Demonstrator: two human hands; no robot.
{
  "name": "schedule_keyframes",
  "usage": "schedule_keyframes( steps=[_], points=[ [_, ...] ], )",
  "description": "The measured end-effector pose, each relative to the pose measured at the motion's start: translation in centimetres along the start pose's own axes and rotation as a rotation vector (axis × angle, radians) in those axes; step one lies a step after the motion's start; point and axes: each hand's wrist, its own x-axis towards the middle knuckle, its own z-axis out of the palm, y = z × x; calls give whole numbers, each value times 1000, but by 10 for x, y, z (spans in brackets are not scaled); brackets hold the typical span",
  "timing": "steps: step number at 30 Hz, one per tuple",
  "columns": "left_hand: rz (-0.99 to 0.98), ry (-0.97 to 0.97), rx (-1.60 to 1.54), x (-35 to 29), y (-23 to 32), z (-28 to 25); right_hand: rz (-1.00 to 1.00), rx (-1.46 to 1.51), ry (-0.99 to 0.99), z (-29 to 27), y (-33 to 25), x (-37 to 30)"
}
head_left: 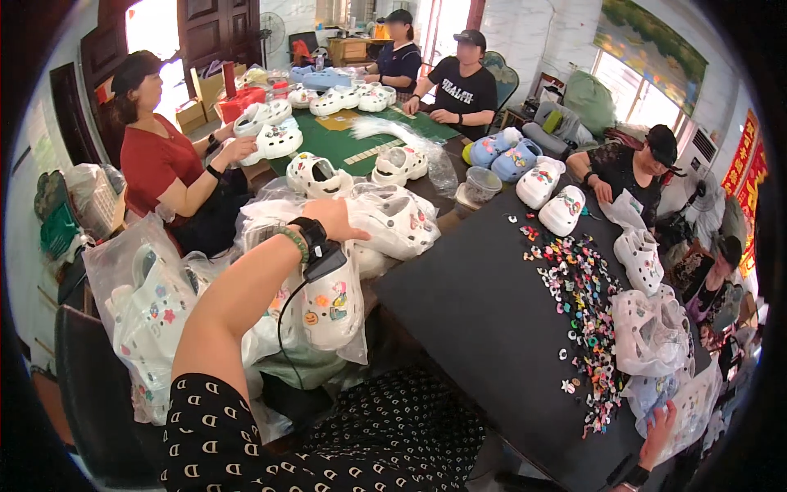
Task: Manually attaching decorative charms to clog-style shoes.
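White bagged clogs (pixel 393 217) at frame centre are being pressed under the flat, open left hand (pixel 332 220); lower right, the right hand (pixel 660 430) is gripping a plastic bag (pixel 689 410), best lifted gently.

Small colourful shoe charms (pixel 580 303) lie scattered on the black table (pixel 475 320). Blue clogs (pixel 503 156) sit at its far end. Beyond lies a green mat (pixel 344 141).

My left hand (pixel 332 220) rests on a heap of bagged white clogs (pixel 385 217) beside the black table (pixel 475 312), charms dotting them.
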Motion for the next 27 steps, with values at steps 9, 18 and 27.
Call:
schedule_keyframes(
  steps=[9,18,27],
  points=[
    [-61,64,-67,26,25,11,-137,-234,-42,51,-37,-60],
    [129,76,-2,-19,-4,-21,-275,-458,-244,96,-71,-88],
    [449,608,-525,-120,85,-121,-516,-268,-694,224,-149,-157]
  ],
)
